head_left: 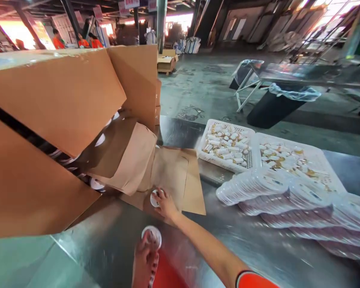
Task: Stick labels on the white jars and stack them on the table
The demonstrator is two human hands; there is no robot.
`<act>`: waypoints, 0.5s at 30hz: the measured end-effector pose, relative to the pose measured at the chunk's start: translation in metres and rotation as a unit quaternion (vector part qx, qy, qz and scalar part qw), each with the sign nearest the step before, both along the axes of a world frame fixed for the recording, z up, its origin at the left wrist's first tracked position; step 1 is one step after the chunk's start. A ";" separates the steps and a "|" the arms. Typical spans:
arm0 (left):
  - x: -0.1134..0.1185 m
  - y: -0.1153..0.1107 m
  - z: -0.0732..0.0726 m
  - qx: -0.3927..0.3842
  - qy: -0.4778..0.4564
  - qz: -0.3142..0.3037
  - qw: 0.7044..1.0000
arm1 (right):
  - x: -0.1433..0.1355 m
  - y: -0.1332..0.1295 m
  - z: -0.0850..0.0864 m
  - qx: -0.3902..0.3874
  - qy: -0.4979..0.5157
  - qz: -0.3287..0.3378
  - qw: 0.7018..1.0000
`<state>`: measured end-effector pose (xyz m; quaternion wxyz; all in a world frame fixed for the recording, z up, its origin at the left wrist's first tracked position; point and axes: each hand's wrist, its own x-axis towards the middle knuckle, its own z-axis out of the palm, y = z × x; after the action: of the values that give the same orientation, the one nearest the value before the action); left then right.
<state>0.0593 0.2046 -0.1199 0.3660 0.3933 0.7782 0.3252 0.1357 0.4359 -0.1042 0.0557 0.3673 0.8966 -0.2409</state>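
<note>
left hand [144,256] grips round piece [153,237] | right hand [167,205]: fingers on white disc [154,199], grip unclear

Boxed discs [100,140], perhaps lids, partly hidden

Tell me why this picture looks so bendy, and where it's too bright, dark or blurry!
In the head view, the bright openings at the back are washed out; glare streaks the metal table; shadow darkens the inside of the big box; the wrapped stacks look smeary; things near the edges seem stretched and slanted, probably from a wide lens and a tilted head.
</note>
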 end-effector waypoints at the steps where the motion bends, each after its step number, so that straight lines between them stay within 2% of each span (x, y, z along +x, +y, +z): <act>1: 0.002 -0.002 -0.004 0.010 0.024 -0.019 0.999 | 0.016 -0.014 -0.004 0.004 0.001 0.006 1.000; 5: 0.007 -0.012 -0.010 0.028 0.115 -0.087 0.989 | 0.088 -0.081 -0.017 0.007 0.023 0.028 0.999; 8: 0.014 -0.022 -0.007 0.007 0.121 -0.129 0.984 | 0.127 -0.121 -0.017 -0.003 0.029 -0.009 1.000; 11: 0.026 -0.032 -0.002 -0.016 0.108 -0.152 0.982 | 0.147 -0.143 -0.012 -0.015 0.041 -0.051 0.998; 15: 0.047 -0.044 0.005 -0.027 0.099 -0.172 0.980 | 0.168 -0.157 -0.005 -0.015 0.044 -0.060 0.997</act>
<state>0.1063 0.1609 -0.1147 0.3485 0.5417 0.7394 0.1960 0.3039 0.2788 -0.1095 0.0071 0.4087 0.8707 -0.2734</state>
